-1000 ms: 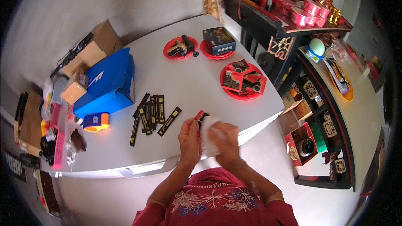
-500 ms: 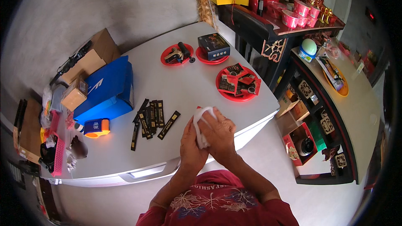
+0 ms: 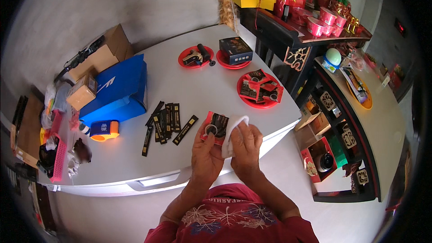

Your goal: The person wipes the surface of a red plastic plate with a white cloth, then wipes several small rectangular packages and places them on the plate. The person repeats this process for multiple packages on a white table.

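Observation:
My left hand [image 3: 205, 161] grips a red and black sachet [image 3: 219, 124] near the front edge of the white table, thumb pressed on its face. Beside it, my right hand [image 3: 245, 147] is closed round a white cloth [image 3: 232, 137] that touches the sachet's right side. Several similar sachets lie on a red plate [image 3: 256, 103] beyond my hands. To the left, several slim black stick packets [image 3: 185, 130] are spread on the table [image 3: 135, 162]. Farther back, one red plate [image 3: 183, 56] bears a black-handled tool [image 3: 204, 53], and another carries a black box [image 3: 236, 50].
A blue box [image 3: 118, 91], a small carton [image 3: 82, 92] and a pink basket [image 3: 59, 159] crowd the left side. An orange and blue tape dispenser [image 3: 104, 130] stands near them. A dark altar table [image 3: 274, 27] and a low cabinet [image 3: 382, 108] stand at the right.
The cloth has shifted right, off the sachet that my hands covered before, so its face now shows in my left hand. My hands have parted slightly. The whole view has shifted a little.

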Available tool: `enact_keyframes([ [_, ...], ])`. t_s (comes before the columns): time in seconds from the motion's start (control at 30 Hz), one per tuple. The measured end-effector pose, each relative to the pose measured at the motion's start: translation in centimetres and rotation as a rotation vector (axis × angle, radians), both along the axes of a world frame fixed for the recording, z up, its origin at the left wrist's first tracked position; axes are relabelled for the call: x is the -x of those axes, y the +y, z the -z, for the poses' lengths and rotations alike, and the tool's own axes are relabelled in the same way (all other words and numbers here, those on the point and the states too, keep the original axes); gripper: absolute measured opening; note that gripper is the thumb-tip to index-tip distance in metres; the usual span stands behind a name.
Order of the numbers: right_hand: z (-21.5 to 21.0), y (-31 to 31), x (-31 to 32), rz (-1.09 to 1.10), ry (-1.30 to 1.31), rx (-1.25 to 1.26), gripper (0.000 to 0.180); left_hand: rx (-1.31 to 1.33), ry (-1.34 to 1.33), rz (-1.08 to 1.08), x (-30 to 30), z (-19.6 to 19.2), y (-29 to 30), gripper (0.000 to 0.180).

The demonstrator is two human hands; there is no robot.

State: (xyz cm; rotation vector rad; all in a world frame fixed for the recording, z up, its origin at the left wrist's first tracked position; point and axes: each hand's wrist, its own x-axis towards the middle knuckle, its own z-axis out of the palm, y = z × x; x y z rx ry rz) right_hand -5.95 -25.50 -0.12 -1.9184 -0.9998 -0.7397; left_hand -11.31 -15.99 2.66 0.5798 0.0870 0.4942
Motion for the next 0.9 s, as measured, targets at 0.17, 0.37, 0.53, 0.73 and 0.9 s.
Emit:
enact_keyframes([
  [0.17, 0.9, -1.1, 2.3, -0.339, 0.079, 0.134, 0.049, -0.109, 0.162, -0.060, 0.4, 1.3, 1.4, 0.037],
  [0.37, -3.1, -0.2, -0.2, -0.260, 0.090, 0.016, 0.048, 0.020, 0.100, 0.032, 0.9, 2.0, 1.4, 0.037],
  [0.53, -1.9, 1.7, 0.3, -0.197, -0.053, 0.230, 0.043, 0.045, 0.129, 0.143, 1.2, 1.3, 1.5, 0.045],
  [0.73, 0.1, -1.0, 0.7, -0.516, 0.055, 0.264, 0.046, -0.024, 0.095, 0.002, 1.3, 2.0, 3.1, 0.035],
  [0.9, 0.2, -3.8, -2.1, -0.343, 0.711, -0.262, 0.038, 0.047, 0.078, 0.022, 1.5, 1.6, 3.0, 0.031],
])
